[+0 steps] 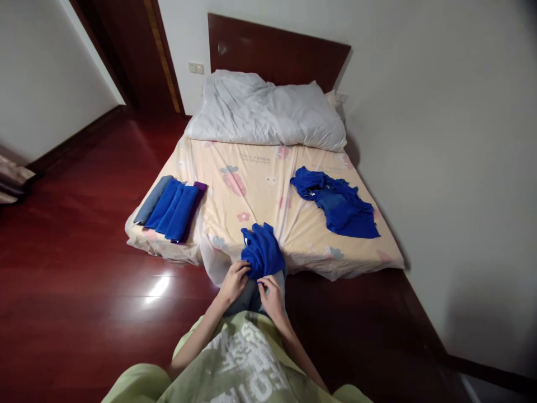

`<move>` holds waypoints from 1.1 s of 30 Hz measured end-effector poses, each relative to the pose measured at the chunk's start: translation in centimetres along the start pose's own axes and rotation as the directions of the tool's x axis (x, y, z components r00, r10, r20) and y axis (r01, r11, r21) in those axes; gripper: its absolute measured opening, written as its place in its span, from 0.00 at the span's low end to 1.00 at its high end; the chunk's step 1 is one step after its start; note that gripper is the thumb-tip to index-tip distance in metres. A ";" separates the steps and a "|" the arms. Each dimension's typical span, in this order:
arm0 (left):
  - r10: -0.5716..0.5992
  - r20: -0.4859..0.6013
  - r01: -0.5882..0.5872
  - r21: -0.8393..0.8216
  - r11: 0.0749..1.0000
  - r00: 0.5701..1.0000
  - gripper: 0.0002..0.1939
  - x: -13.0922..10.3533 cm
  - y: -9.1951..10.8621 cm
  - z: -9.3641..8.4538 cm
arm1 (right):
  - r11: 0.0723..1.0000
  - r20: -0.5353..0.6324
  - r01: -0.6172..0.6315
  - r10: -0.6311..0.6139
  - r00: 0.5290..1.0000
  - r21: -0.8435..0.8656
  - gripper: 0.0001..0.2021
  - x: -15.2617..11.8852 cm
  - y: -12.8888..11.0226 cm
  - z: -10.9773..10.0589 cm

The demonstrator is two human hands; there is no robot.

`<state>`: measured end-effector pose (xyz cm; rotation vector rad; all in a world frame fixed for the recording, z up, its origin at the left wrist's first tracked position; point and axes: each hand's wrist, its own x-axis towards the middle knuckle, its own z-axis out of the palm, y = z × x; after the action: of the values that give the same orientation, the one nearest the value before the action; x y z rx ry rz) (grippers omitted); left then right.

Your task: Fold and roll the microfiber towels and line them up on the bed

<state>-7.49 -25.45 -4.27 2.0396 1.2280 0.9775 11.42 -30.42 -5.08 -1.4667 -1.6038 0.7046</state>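
A crumpled blue towel (263,251) lies bunched at the front edge of the bed, close to my body. My left hand (235,281) is closed on its near left side, with the fingers pinching the cloth. At the towel's lower edge, my right hand (271,294) pinches the fabric between thumb and fingers. A small white tag shows on the towel's upper left. To the left on the bed lie folded blue towels (174,210) between a grey one (154,200) and a purple one (195,211). A loose heap of blue towels (342,207) is spread on the right.
The bed (226,207) has a pale patterned sheet. A grey-white quilt (268,112) is bunched below the dark wooden headboard (272,47). Dark red floor (84,268) surrounds the bed's left and front. A wall (440,168) stands close on the right. A door (130,50) is at the back left.
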 end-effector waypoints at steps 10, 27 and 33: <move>0.271 0.065 -0.274 0.043 0.961 0.960 0.17 -4.0 6.0 -6.1 | 0.975 -0.111 0.206 -0.196 0.974 0.086 0.15 -2.2 -8.5 -1.5; 0.428 0.186 -0.460 0.189 0.868 0.885 0.12 -5.4 16.6 -16.3 | 0.705 0.507 0.580 -0.704 0.498 0.409 0.11 3.9 -18.7 -10.6; 0.287 0.357 -0.300 -0.020 0.954 0.889 0.16 -5.2 14.4 -16.9 | 0.675 0.362 0.528 -0.730 0.580 0.515 0.17 3.3 -20.0 -15.9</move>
<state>-15.70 -34.70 14.89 2.3503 0.7646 0.6698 14.87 -32.41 20.34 -0.3169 -2.1219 0.9495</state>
